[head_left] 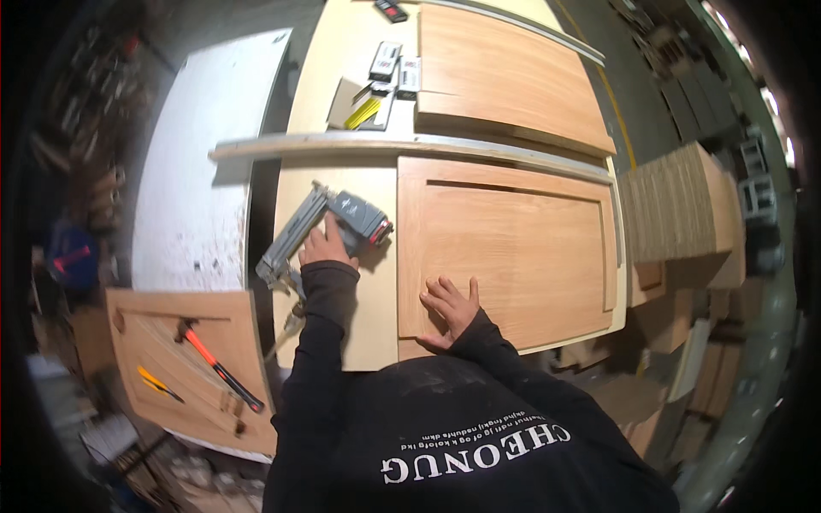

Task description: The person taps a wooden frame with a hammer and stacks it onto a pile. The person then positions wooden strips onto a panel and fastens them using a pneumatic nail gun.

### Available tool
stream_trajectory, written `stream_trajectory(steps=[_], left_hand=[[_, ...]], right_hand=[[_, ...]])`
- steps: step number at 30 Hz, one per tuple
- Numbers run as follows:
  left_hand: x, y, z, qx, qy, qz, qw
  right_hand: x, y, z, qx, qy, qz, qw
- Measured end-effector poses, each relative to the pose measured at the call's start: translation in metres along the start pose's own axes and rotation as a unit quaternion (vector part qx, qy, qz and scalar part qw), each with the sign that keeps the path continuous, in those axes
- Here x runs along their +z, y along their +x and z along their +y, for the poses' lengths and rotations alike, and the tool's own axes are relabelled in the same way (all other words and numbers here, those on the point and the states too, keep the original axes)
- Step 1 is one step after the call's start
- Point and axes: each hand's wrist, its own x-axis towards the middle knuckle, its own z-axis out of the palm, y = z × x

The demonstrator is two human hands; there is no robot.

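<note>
My left hand point(323, 245) grips the handle of a grey pneumatic nail gun point(318, 229) that rests on the pale workbench point(342, 179). My right hand point(451, 305) lies flat, fingers spread, on the near left corner of a wooden cabinet door panel point(513, 248). The nail gun sits just left of that panel's edge. A second wooden door panel point(505, 73) lies farther back on the bench.
A long grey strip point(410, 144) crosses the bench between the two panels. Small boxes and yellow strips point(380, 90) sit at the back. At lower left another wooden door point(192, 359) carries an orange-handled hammer point(218, 366). A white board point(201, 162) lies left; stacked wood point(684, 205) stands right.
</note>
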Motion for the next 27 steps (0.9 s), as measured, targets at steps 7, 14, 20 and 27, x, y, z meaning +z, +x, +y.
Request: stream_trajectory(steps=[7, 14, 20, 27], left_hand=[[-0.012, 0.022, -0.003, 0.066, 0.031, -0.080, 0.994], [-0.076, 0.059, 0.039, 0.066, -0.273, -0.197, 0.939], [-0.074, 0.078, 0.095, 0.021, -0.273, -0.261, 0.926], [-0.068, 0.090, 0.111, 0.009, -0.211, -0.268, 0.940]], right_hand=[[-0.004, -0.006, 0.011, -0.004, 0.043, 0.005, 0.999], [0.002, -0.016, 0.020, 0.000, 0.072, 0.039, 0.997], [0.001, -0.020, 0.018, -0.005, 0.079, 0.051, 0.996], [0.004, -0.019, 0.017, -0.008, 0.085, 0.049, 0.995]])
